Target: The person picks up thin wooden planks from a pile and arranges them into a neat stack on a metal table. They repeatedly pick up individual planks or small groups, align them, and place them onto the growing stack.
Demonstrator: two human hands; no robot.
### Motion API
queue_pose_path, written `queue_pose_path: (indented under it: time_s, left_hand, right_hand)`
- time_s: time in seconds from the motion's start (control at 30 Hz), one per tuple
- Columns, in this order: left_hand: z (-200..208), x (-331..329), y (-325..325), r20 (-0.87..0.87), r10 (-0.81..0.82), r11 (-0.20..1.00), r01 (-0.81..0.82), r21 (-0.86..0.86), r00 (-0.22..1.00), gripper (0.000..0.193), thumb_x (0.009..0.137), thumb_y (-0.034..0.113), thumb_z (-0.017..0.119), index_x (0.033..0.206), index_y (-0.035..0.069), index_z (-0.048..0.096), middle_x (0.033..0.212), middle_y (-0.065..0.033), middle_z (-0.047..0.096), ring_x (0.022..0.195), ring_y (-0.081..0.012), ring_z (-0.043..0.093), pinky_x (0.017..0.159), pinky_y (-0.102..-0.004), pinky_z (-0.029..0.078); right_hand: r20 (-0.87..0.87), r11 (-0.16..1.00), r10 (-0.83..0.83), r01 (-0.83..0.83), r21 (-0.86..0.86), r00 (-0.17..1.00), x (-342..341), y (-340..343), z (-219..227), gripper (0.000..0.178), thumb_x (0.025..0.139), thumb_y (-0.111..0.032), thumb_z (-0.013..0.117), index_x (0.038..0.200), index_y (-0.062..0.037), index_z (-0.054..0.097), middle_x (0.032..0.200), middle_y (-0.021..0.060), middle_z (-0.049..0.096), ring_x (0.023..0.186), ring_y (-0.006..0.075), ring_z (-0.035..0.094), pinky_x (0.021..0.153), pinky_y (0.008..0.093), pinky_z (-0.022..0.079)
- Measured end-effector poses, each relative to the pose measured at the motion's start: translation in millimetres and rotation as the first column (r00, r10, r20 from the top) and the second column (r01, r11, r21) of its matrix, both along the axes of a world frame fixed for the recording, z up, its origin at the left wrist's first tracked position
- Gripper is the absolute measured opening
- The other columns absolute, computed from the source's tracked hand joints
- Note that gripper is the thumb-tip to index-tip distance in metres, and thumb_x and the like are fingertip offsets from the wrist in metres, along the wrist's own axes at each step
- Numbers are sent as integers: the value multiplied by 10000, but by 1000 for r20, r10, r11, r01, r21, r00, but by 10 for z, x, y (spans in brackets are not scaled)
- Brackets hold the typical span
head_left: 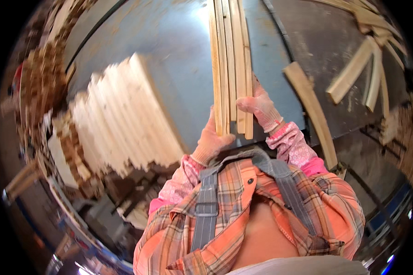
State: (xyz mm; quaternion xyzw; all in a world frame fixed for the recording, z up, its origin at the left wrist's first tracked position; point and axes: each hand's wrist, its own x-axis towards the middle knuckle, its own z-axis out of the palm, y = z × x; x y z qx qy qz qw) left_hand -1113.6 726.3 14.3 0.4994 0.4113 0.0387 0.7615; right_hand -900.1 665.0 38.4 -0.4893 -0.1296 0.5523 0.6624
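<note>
Between my two gloved hands is a bundle of long, narrow wooden strips [232, 59], side by side and pointing away from me, their near ends uneven. My left hand [212, 141] grips the bundle's left side close to the near end, its thumb across the strips' ends. On the other side my right hand [259, 106] presses in, thumb laid over the top and fingers mostly hidden. Both gloves are pale pink-orange knit. Beneath the bundle lies a smooth grey-blue tabletop [170, 59].
Left of me stands a large stack of pale boards [124, 114] with staggered ends. More stacked wood [43, 85] rises at the far left. A single plank [313, 110] lies right of my right hand, and loose boards [351, 68] lie on the darker surface at the far right.
</note>
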Motion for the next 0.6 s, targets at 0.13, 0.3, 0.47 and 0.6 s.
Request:
queue_pose_path:
  time_s: [0.13,0.3,0.47,0.6]
  left_hand:
    - [87,-499,325,-672,-131,828,454,331,729,1057,732,319,860,1589,38,308,1336,-206,601,1240,-332,613,1048,-435,504]
    - [463,-882,482,-851,-132,795,567,215,508,809,834,458,755,1422,-36,501,1307,-278,588,1243,-425,583,1042,-483,492]
    - [157,-1110,580,-551,217,491,398,775,806,922,840,497,734,1511,-54,423,1495,-280,481,1377,-450,459,1152,-498,381]
    - [-189,-866,638,-623,151,366,542,757,767,932,818,497,744,1513,-39,430,1571,-248,405,1470,-436,352,1213,-526,281]
  right_hand:
    - [-119,953,266,-279,-116,957,-766,389,-526,906,802,-39,709,1610,-44,300,1320,111,597,1145,175,608,991,302,512]
    - [536,736,675,-507,-448,507,-1132,784,-905,914,846,-387,711,1581,5,334,1368,265,574,1233,375,605,1073,421,473]
    - [468,490,865,-507,-710,181,-1294,1209,-436,864,871,-465,685,1547,-10,396,1395,287,548,1310,424,549,1103,466,453]
    - [701,707,701,-251,-661,129,-574,622,-596,865,842,-438,746,1510,2,416,1390,278,560,1295,427,553,1089,482,457]
